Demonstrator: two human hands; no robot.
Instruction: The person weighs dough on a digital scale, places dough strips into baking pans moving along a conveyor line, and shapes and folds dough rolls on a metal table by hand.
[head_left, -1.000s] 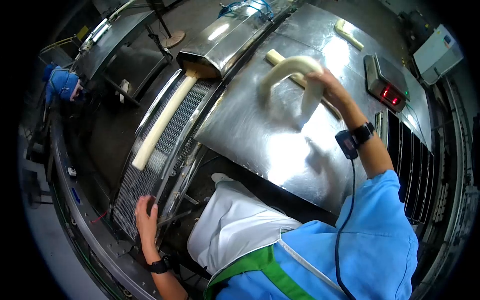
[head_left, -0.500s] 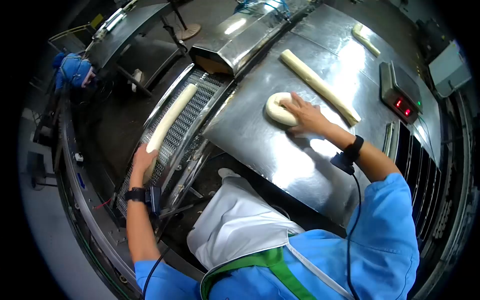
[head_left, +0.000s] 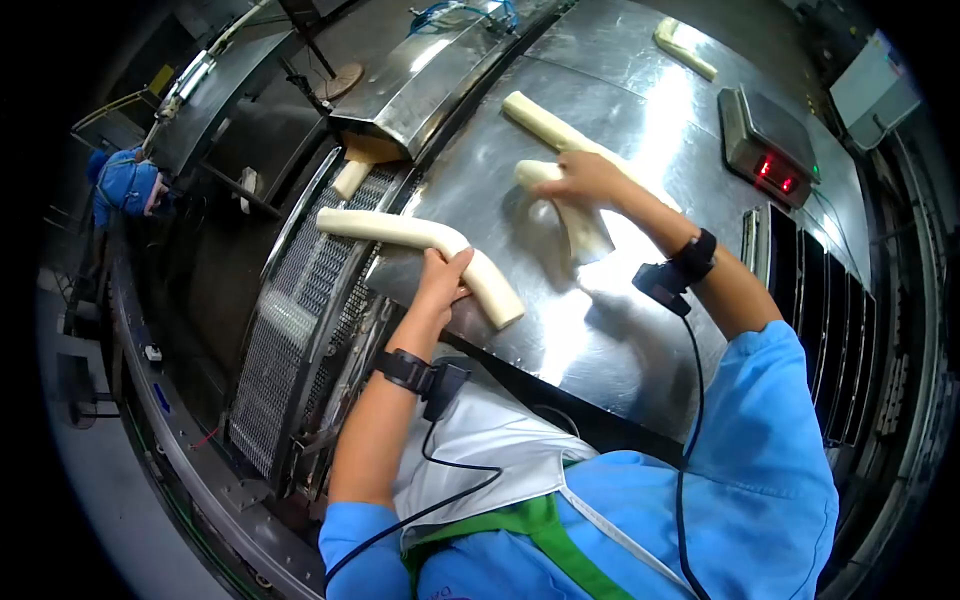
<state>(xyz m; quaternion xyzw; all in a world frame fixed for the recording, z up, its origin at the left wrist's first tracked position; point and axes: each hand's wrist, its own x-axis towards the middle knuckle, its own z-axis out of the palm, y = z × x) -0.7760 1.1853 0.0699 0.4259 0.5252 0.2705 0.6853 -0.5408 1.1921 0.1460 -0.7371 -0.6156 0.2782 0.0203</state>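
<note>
My left hand (head_left: 442,282) is closed round the underside of a long pale dough log (head_left: 395,229), which bends over it. One end of the log hangs above the conveyor and the other points down over the near edge of the steel table. My right hand (head_left: 588,180) grips a shorter dough piece (head_left: 579,238) at its upper bend; its lower end trails toward the table. Another long dough log (head_left: 540,120) lies on the steel table (head_left: 470,185) just behind, partly covered by my right hand and forearm.
Left of the table runs a metal mesh conveyor (head_left: 280,335), with another dough end (head_left: 350,180) showing at the hood (head_left: 415,75). At the right stands a scale (head_left: 770,145) with red digits, near dark trays (head_left: 810,320). A bent dough piece (head_left: 685,50) lies far back. A person in blue (head_left: 128,188) is at far left.
My left hand has lifted the dough log off the conveyor and carried it right to the table edge. The curled dough under my right hand is now gripped and partly unfolded. Another dough end has appeared at the hood.
</note>
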